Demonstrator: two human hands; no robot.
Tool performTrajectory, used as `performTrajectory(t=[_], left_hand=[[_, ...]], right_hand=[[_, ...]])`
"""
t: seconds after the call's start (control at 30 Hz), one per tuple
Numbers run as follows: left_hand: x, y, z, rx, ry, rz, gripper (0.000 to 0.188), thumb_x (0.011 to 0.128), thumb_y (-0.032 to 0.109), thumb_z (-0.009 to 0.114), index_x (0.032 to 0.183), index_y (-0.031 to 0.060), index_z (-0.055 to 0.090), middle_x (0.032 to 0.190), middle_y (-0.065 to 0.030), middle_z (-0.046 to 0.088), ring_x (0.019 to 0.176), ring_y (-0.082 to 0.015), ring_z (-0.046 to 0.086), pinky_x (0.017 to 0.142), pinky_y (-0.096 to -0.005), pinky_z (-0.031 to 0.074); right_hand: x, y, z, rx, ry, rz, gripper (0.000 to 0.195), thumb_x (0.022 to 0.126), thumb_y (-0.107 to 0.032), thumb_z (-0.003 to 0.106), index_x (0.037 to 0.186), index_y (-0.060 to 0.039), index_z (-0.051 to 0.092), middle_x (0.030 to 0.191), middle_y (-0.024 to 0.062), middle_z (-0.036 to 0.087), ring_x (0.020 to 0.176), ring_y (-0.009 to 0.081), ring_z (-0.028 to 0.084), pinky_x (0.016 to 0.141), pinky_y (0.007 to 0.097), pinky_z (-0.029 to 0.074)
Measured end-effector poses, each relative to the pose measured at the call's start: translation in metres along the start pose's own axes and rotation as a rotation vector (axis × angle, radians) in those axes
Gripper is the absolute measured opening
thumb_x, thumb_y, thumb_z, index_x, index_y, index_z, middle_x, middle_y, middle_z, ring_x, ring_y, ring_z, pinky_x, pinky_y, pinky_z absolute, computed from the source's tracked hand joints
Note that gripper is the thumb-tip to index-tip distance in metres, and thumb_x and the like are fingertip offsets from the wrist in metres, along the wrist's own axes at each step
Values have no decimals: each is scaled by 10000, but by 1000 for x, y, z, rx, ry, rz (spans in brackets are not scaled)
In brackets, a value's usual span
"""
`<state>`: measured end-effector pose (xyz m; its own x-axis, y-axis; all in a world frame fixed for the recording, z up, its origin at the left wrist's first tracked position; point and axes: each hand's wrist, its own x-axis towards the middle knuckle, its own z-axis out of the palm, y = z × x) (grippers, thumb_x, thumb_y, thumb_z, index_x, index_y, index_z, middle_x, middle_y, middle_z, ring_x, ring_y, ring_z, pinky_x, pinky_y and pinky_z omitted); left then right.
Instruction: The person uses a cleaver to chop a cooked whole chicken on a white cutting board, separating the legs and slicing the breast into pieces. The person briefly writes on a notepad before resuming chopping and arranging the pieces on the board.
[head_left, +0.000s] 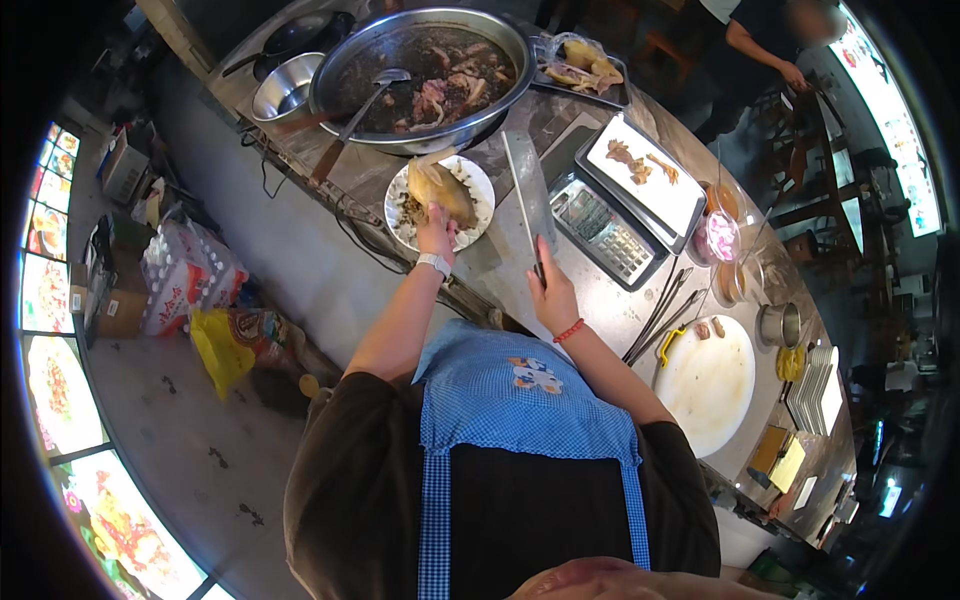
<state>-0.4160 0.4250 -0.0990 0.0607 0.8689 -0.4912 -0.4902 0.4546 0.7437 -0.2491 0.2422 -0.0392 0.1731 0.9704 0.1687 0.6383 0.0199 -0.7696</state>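
My left hand (437, 232) grips the near end of a piece of cooked poultry (442, 189) over a white plate (484, 181) that bears dark and pale bits. In my right hand (553, 291) is the handle of a cleaver (526, 180), its wide blade pointing away from me between the plate and a digital scale (600, 225). On the scale, a white tray (660, 187) carries several small pieces of cooked meat (637, 163). Beyond the plate stands a large steel basin (517, 45) of dark broth with meat and a ladle (358, 120) in it.
A dark tray (616, 94) of poultry and a steel bowl (286, 86) flank the basin. To the right are tongs (664, 315), a jar of pink pieces (716, 237), a round white cutting board (709, 390) and stacked white trays (814, 394). A person (757, 45) stands beyond the counter.
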Motion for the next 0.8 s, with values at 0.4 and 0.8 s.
performTrajectory(t=[0.4, 0.8], left_hand=[[11, -31, -18, -28, -168, 23, 535, 908, 448, 613, 1346, 168, 487, 1300, -17, 559, 1094, -155, 558, 857, -318, 462], [-13, 29, -30, -63, -361, -216, 414, 965, 553, 457, 1001, 152, 554, 640, 35, 429, 412, -49, 256, 352, -196, 181]], right_hand=[[-7, 37, 15, -223, -326, 32, 591, 941, -275, 524, 1470, -109, 317, 1104, 291, 609, 947, 418, 613, 826, 467, 501], [-20, 36, -44, 1215, -219, 634, 178, 972, -148, 495, 1065, -3, 540, 801, 39, 597, 682, 108, 573, 627, 271, 510]])
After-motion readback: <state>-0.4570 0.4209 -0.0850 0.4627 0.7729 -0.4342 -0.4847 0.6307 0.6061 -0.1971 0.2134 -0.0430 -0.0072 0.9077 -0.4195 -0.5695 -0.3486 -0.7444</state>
